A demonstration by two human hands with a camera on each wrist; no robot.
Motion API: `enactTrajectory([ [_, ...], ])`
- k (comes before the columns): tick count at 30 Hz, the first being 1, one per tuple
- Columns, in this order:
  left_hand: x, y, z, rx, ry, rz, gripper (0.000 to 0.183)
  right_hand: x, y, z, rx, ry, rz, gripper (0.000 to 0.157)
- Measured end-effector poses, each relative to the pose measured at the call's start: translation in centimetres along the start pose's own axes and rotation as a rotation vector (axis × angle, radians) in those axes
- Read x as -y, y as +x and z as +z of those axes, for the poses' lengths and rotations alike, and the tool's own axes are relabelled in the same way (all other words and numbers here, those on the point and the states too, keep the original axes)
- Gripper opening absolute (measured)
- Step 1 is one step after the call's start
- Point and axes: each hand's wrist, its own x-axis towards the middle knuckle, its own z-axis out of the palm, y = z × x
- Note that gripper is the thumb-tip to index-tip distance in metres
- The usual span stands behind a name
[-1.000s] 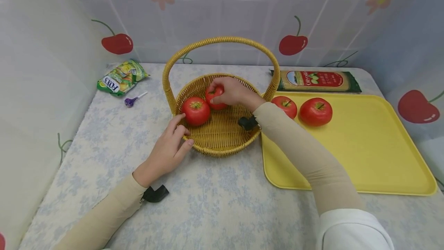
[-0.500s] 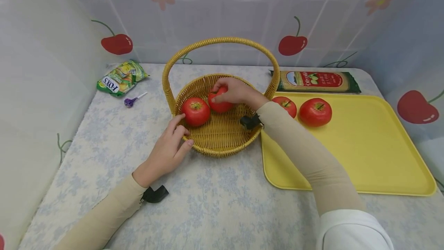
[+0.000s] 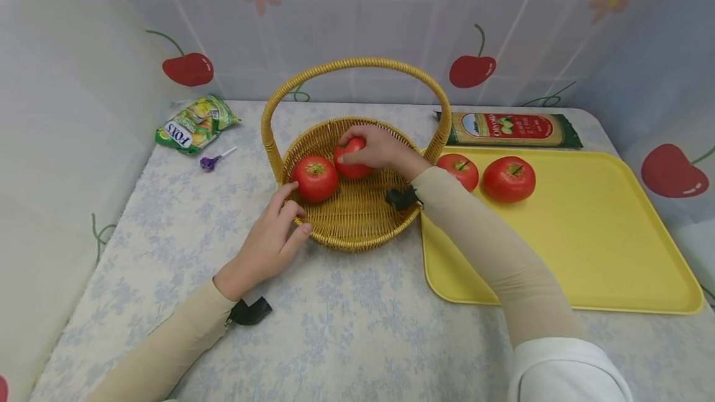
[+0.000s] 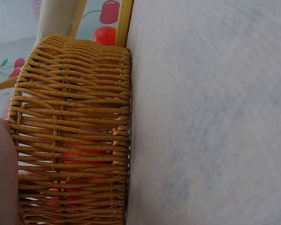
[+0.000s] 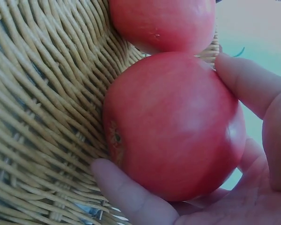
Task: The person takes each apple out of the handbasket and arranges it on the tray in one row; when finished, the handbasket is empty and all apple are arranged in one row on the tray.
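Observation:
A yellow wicker basket (image 3: 357,242) with a tall arched handle has two red apples inside. My right hand (image 3: 371,146) grips one apple (image 5: 178,126) by its sides, thumb and fingers spread round it, low in the basket. The other apple (image 3: 315,180) sits at the basket's left side; in the right wrist view the two apples meet. My left hand (image 3: 270,237) holds the basket's front-left rim with bent fingers over it, the index fingertip close to the left apple. In the left wrist view the woven wall (image 4: 75,131) hides most of the inside.
On the right lies a yellow tray (image 3: 586,234) with two more red apples, one apple (image 3: 508,180) beside another partly behind the right sleeve. A pasta packet (image 3: 508,129) lies behind the tray. At the back left are a green candy bag (image 3: 197,125) and a purple lollipop (image 3: 208,164).
The right hand and its apple have shifted slightly to the right inside the basket, and hardly moved in the last half second. My left hand has stayed on the rim.

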Motion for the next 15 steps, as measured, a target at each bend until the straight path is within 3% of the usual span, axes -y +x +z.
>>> enactTrajectory([
  [15,0.07,0.02,0.03,-0.014,0.004,0.017,0.056,-0.40,-0.04,0.16,-0.049,0.002,0.008,0.047],
])
